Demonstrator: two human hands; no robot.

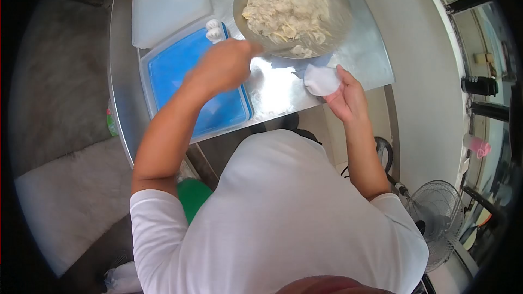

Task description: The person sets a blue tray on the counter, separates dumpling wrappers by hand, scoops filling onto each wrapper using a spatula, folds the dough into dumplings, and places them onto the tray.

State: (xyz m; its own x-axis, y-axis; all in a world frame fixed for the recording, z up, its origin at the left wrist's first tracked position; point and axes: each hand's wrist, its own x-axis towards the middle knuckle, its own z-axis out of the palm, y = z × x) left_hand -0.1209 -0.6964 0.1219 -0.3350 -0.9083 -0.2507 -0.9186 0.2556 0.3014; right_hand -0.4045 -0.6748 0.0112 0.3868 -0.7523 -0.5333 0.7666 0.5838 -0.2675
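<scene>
My left hand [226,65], blurred, is closed round what looks like a thin stick-like tool [280,50]; its tip reaches the near rim of the bowl. That wide metal bowl [239,13] holds a heap of pale, yellowish, moist filling [289,5]. My right hand [348,95] is palm up to the right, holding a thin white dough wrapper [321,80] across its fingers, thumb at the edge. Beyond my left hand, two small white pleated dumplings [214,31] sit at the far corner of a blue-bottomed plastic tray [180,71].
A whitish translucent lid or container [169,8] lies beyond the tray. Everything stands on a shiny metal table [272,90] with a near edge by my waist. A white wall ledge [419,76] runs along the right. A standing fan [436,218] is at lower right.
</scene>
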